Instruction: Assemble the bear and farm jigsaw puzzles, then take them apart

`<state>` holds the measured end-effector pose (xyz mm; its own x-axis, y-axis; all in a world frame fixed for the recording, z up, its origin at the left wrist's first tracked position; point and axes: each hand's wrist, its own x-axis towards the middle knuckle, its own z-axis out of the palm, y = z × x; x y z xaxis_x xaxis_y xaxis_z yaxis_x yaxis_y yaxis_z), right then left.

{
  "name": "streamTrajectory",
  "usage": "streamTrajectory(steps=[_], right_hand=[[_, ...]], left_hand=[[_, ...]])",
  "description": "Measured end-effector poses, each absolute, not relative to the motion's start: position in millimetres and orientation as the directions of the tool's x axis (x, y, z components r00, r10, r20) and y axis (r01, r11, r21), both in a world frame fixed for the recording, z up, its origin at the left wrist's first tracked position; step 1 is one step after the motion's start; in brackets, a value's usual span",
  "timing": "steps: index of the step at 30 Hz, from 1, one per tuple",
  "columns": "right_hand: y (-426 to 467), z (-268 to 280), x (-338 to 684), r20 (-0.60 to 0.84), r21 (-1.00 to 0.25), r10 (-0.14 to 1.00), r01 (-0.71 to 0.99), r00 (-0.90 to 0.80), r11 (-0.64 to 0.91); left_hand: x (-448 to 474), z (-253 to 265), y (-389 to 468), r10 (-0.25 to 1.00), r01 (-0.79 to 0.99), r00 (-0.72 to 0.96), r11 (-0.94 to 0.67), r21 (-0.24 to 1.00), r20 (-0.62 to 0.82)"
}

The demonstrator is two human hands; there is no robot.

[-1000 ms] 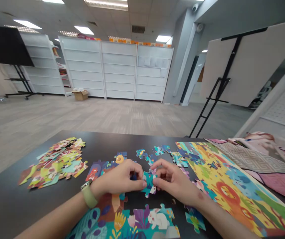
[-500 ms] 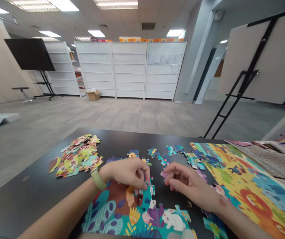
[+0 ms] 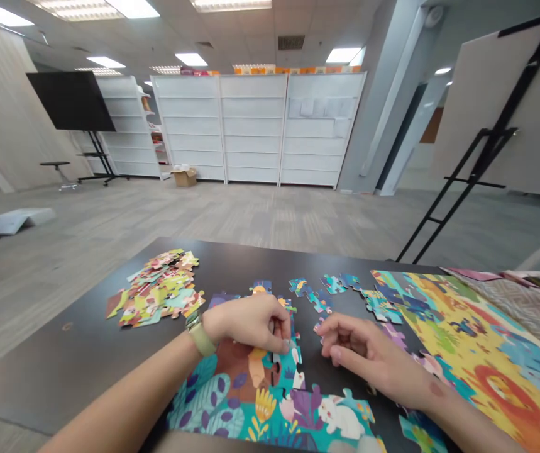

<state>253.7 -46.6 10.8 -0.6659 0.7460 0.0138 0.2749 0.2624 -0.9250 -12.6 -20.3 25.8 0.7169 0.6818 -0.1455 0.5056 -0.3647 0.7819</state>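
Fingers (image 3: 276, 343) of the left hand (image 3: 246, 322) sit narrow at the twelve-o'clock edge of a teal-and-white cardboard jigsaw piece (image 3: 290, 371) on the black counter (image 3: 85, 371); grip unclear. At three o'clock, the right hand (image 3: 368, 352) curls, fingers loosely parted.

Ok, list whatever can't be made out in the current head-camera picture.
All in the head view:
Teal-and-brown cardboard puzzle: partly hidden under the left-hand grip; its near side is cut off by the bottom edge.
Heap of yellow-green and red cardboard pieces: lower pieces covered by upper ones.
Yellow lion-printed sheet: cut off by right and bottom edges.
Pink-and-beige patterned cloth: cut off by right edge.
Pale rectangular papers: too small to read.
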Motion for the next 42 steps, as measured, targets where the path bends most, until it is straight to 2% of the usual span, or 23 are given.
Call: streamTrajectory(steps=[5,14,20,23,27,30,33,38,42], right_hand=[[-47.8,12.3,253.5,0.009,-0.919,0.747,0.289,-0.665,0.269],[-47.2,12.1,253.5,0.006,-0.922,0.749,0.287,-0.663,0.261],[-47.6,10.8,252.1,0.025,-0.927,0.775,0.277,-0.632,0.255],[-43.4,15.0,252.8,0.078,-0.94,0.837,0.239,-0.542,0.242],[-32.1,23.3,264.1,0.18,-0.935,0.924,0.235,-0.338,0.268],[-24.5,27.9,274.9,0.234,-0.924,0.948,0.255,-0.218,0.287],[-20.5,29.2,281.3,0.264,-0.912,0.95,0.278,-0.165,0.302],[-19.2,27.6,285.0,0.348,-0.784,0.926,0.497,-0.146,0.373],[-22.5,26.9,283.2,0.31,-0.601,0.913,0.69,-0.264,0.403]], left_hand=[[-12.9,25.0,-20.5,0.683,0.519,0.712,-0.354,0.778,-0.165],[-11.6,21.1,-24.0,0.7,0.557,0.711,-0.506,0.659,-0.063],[-10.9,21.9,-23.8,0.697,0.564,0.714,-0.516,0.644,-0.067],[-13.4,20.6,-20.6,0.704,0.578,0.703,-0.481,0.659,-0.102],[-15.8,17.6,-16.2,0.722,0.59,0.676,-0.41,0.695,-0.149],[-15.5,16.9,-15.8,0.737,0.608,0.655,-0.381,0.696,-0.168],[-14.1,17.3,-17.1,0.739,0.608,0.649,-0.36,0.708,-0.182],[-10.9,18.0,-18.1,0.715,0.596,0.667,-0.342,0.727,-0.21],[-8.6,19.2,-19.3,0.741,0.62,0.649,-0.382,0.685,-0.174]])
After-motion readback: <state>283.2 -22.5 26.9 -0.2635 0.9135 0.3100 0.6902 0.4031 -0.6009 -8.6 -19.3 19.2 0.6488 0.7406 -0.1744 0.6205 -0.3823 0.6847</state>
